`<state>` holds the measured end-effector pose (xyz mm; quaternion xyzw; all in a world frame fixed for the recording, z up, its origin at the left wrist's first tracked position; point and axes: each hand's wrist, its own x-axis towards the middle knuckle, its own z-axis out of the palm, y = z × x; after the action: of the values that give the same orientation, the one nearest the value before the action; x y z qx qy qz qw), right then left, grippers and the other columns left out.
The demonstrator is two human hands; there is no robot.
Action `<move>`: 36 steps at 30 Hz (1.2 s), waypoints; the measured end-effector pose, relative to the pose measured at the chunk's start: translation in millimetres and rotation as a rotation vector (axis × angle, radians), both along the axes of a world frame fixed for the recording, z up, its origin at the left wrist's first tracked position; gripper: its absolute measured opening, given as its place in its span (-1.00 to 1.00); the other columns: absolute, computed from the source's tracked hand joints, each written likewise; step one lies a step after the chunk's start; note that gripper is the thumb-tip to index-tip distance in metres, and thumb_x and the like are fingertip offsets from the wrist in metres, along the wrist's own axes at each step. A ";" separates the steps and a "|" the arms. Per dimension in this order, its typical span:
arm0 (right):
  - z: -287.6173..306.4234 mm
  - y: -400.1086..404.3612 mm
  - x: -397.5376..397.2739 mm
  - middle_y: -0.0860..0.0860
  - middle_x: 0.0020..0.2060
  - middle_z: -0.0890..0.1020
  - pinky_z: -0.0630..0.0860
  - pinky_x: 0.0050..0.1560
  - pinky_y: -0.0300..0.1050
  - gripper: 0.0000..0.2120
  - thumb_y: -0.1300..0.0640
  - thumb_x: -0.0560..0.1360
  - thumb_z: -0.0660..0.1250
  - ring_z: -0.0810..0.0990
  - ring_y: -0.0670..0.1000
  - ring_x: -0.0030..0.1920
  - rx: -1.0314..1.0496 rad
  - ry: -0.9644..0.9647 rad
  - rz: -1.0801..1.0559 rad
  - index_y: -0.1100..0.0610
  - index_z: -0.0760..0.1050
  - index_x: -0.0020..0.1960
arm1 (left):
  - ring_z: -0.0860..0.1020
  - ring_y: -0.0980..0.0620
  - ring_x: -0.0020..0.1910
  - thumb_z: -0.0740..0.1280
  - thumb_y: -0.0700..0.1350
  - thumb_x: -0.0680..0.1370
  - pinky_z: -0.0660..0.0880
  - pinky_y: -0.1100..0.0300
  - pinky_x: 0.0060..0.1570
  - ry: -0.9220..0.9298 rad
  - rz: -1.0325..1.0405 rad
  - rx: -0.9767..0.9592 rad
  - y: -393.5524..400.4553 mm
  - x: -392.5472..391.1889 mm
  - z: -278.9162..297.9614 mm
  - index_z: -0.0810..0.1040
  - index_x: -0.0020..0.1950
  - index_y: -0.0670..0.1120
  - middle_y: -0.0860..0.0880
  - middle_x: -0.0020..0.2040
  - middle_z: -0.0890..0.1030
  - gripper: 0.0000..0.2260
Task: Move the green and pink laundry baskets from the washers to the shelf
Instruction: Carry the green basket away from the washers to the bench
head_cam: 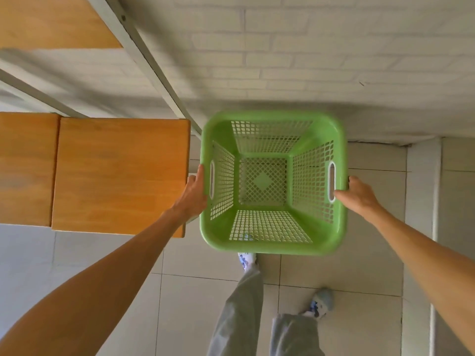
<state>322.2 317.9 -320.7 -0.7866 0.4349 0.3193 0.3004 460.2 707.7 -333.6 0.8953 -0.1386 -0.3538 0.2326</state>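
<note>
An empty green laundry basket (272,235) with perforated walls hangs in the air above the tiled floor, seen from straight above. My left hand (194,192) grips its left rim beside the left handle slot. Gripping the right rim is my right hand (357,195), thumb at the right handle slot. The wooden shelf board (120,173) lies just left of the basket, its right edge close to my left hand. No pink basket and no washers are in view.
A white metal shelf post (154,70) slants from the top down to the basket's far left corner. A second wooden board (51,21) sits higher at top left. A white brick wall (308,60) stands ahead. My feet (321,301) are on the tiles below.
</note>
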 end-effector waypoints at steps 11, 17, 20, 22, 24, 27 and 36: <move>18.1 24.4 -0.3 0.18 0.28 0.54 0.53 -0.15 -0.15 -0.25 0.21 0.47 0.38 0.63 0.19 -0.02 0.059 -0.111 -0.017 0.01 0.09 0.54 | 0.35 -0.16 0.31 0.46 -0.18 0.48 0.48 -0.19 0.15 0.010 -0.023 0.005 4.7 13.0 10.4 0.01 0.59 -0.07 -0.24 0.35 0.34 -0.17; 119.1 60.7 -53.5 0.12 0.46 0.43 0.45 0.33 0.04 -0.35 0.02 0.54 0.33 0.48 0.21 0.40 0.122 -0.250 -0.077 0.05 0.17 0.56 | 0.35 -0.25 0.39 0.46 0.03 0.48 0.45 -0.23 0.25 -0.076 -0.198 0.054 -6.5 -8.6 98.7 0.04 0.59 -0.10 -0.24 0.46 0.27 -0.17; 183.5 71.9 -112.0 0.14 0.58 0.20 0.20 0.54 0.05 -0.30 -0.09 0.60 0.24 0.24 0.15 0.56 0.099 -0.242 -0.154 0.15 0.06 0.62 | 0.29 -0.27 0.45 0.42 0.10 0.49 0.40 -0.28 0.29 -0.147 -0.306 0.084 -15.0 -44.2 157.1 0.07 0.58 -0.14 -0.23 0.53 0.21 -0.18; 227.4 79.1 -164.8 0.13 0.60 0.13 0.14 0.57 0.05 -0.29 -0.11 0.62 0.20 0.17 0.14 0.59 0.063 -0.255 -0.189 0.15 0.03 0.63 | 0.27 -0.27 0.47 0.40 0.12 0.50 0.37 -0.27 0.33 -0.198 -0.377 0.079 -21.9 -80.0 196.4 0.09 0.57 -0.16 -0.24 0.53 0.21 -0.20; 272.7 89.1 -229.9 0.12 0.61 0.10 0.13 0.57 0.08 -0.29 -0.13 0.63 0.17 0.13 0.14 0.60 0.017 -0.270 -0.246 0.14 0.00 0.64 | 0.25 -0.25 0.48 0.37 0.15 0.51 0.32 -0.23 0.37 -0.235 -0.448 0.063 -33.1 -126.3 237.4 0.08 0.58 -0.17 -0.23 0.53 0.22 -0.20; 331.2 115.8 -347.5 0.13 0.61 0.08 0.11 0.57 0.05 -0.33 -0.08 0.66 0.13 0.11 0.14 0.60 -0.053 -0.261 -0.343 0.16 -0.02 0.64 | 0.25 -0.23 0.47 0.35 0.20 0.52 0.28 -0.21 0.39 -0.250 -0.568 -0.012 -57.6 -213.9 295.2 0.05 0.59 -0.13 -0.22 0.53 0.23 -0.19; 407.5 189.6 -716.3 -0.01 0.01 0.50 0.50 0.02 -0.07 -0.94 -0.01 0.64 0.21 0.48 0.04 0.08 -0.322 -0.365 -0.971 -0.07 0.36 0.09 | 0.26 -0.11 0.48 0.33 0.22 0.51 0.29 -0.08 0.34 -0.133 -0.954 -0.283 -158.4 -531.3 383.4 0.01 0.60 0.05 -0.09 0.55 0.17 -0.22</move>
<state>-394.1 507.5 86.8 -0.5740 0.7325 -0.0685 0.3595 -71.1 549.3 49.8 0.7123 -0.5938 -0.3408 0.1545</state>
